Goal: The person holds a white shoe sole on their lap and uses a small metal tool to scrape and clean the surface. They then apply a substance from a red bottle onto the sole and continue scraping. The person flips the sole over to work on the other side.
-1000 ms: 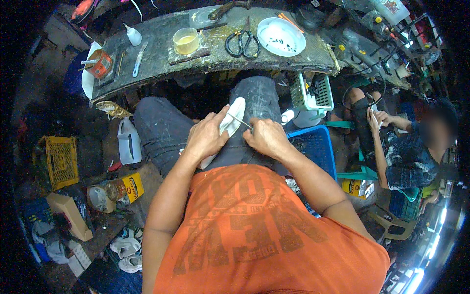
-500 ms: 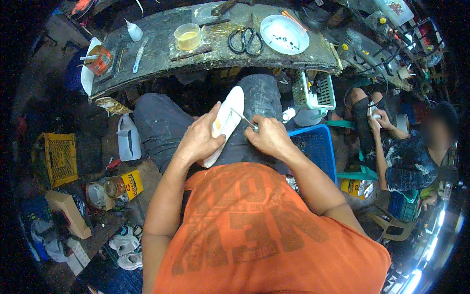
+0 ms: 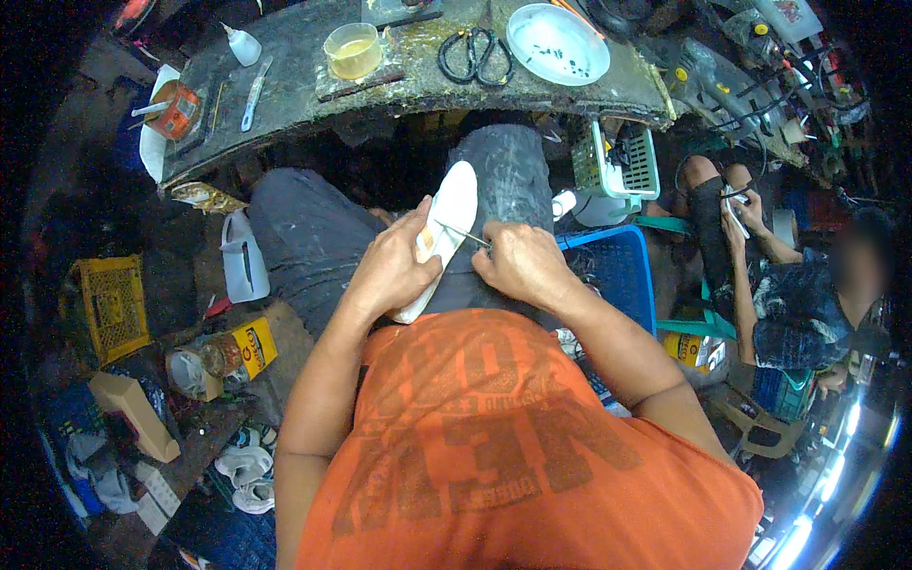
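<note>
Holding a white shoe-shaped piece (image 3: 452, 211) upright and slightly tilted in the left grip (image 3: 391, 266), closed around its left edge with fingers beyond and thumb nearer. Clenching a thin metal tool (image 3: 465, 234) in the right grip (image 3: 518, 261), fingers curled and nearly gapless; aiming its shaft leftward across the piece's right edge, tip on or just above the face. Just ahead of the right grip, dark trousers (image 3: 508, 180) over a knee; nearer than both grips, an orange shirt (image 3: 465, 399). Well ahead of the grips, on the surface (image 3: 285, 104), black-handled scissors (image 3: 474, 65), a white bowl (image 3: 540, 28) with dark bits and, farther left, a cup (image 3: 353, 55) of yellowish liquid. Right of the right grip, a blue crate (image 3: 649, 275); left of the left grip, a white jug (image 3: 242, 261). Far right, another person (image 3: 798, 309).
</note>
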Action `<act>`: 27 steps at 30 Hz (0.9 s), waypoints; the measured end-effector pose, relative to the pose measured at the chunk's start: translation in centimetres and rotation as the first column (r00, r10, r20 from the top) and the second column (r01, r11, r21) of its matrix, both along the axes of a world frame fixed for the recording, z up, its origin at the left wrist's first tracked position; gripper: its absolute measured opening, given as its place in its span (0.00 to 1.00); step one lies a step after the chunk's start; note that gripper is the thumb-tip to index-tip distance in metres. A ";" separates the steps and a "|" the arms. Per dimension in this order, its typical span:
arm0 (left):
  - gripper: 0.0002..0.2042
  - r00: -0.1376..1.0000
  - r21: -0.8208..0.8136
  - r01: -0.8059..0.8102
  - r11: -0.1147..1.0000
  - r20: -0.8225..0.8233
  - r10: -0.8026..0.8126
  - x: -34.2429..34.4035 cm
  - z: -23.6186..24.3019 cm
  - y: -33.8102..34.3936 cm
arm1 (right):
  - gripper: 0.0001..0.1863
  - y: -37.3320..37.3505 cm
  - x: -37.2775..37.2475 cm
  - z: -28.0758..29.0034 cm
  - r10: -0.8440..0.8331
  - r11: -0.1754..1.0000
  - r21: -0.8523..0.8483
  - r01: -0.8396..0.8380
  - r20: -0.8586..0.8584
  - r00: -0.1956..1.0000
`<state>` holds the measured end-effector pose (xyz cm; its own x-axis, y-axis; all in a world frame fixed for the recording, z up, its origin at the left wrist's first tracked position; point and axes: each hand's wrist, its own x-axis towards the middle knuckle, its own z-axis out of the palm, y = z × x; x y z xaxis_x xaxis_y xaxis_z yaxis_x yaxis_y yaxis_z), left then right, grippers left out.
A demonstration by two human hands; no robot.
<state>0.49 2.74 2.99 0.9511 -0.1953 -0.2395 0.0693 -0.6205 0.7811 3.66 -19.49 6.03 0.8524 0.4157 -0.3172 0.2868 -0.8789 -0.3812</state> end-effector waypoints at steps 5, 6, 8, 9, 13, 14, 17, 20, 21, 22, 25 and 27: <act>0.40 1.000 -0.016 -0.006 1.000 -0.018 0.006 0.0 0.3 -0.1 | 0.19 -0.1 0.4 -0.4 -0.031 0.999 0.037 0.030 0.011 0.999; 0.40 1.000 -0.023 -0.006 1.000 -0.009 0.006 -0.1 0.3 -0.1 | 0.19 -0.1 0.3 -0.4 -0.021 0.999 0.035 0.021 0.014 1.000; 0.40 1.000 -0.038 -0.006 0.999 0.013 0.007 -0.1 0.2 -0.1 | 0.19 -0.1 0.1 -0.4 -0.006 1.000 0.020 0.005 0.015 1.000; 0.41 1.000 -0.041 -0.014 0.999 0.012 0.014 -0.1 0.1 -0.1 | 0.19 -0.1 0.0 -0.3 -0.001 1.000 0.006 0.001 0.009 1.000; 0.43 0.999 -0.048 -0.035 0.998 0.006 0.035 -0.1 -0.1 0.0 | 0.18 -0.1 -0.1 -0.2 0.034 0.999 -0.015 -0.034 0.012 0.999; 0.43 0.999 -0.043 -0.039 0.998 0.002 0.039 -0.1 -0.1 0.0 | 0.18 -0.1 -0.1 -0.2 0.046 0.999 -0.016 -0.046 0.012 0.999; 0.39 0.999 -0.051 -0.006 0.999 0.053 0.008 -0.2 -0.1 -0.1 | 0.18 0.0 0.3 -0.4 -0.017 1.000 0.011 0.017 0.006 1.000; 0.39 1.000 -0.025 -0.001 1.000 0.004 0.001 -0.4 0.1 -0.1 | 0.18 0.1 0.4 -0.4 -0.046 0.998 0.043 0.045 0.020 0.999; 0.39 1.000 -0.036 -0.003 0.999 0.014 0.004 -0.4 0.1 -0.1 | 0.18 0.1 0.3 -0.3 -0.026 0.999 0.032 0.025 0.023 0.999; 0.39 1.000 -0.048 -0.006 0.999 0.023 0.007 -0.4 0.0 0.0 | 0.18 0.1 0.2 -0.2 -0.006 1.000 0.021 0.006 0.026 1.000; 0.40 1.000 -0.050 -0.002 0.999 0.030 0.003 -0.3 -0.4 0.1 | 0.18 0.1 0.0 0.2 0.023 1.000 0.004 -0.023 0.031 0.999; 0.40 0.999 -0.050 -0.008 0.999 0.033 0.010 -0.2 -0.7 0.3 | 0.18 0.2 0.1 0.4 0.034 0.999 -0.002 -0.034 0.042 0.999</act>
<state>0.26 3.04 2.33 0.9602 -0.1974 -0.1975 0.0481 -0.5799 0.8133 3.76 -19.34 6.40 0.8500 0.4447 -0.2823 0.3325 -0.8687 -0.3672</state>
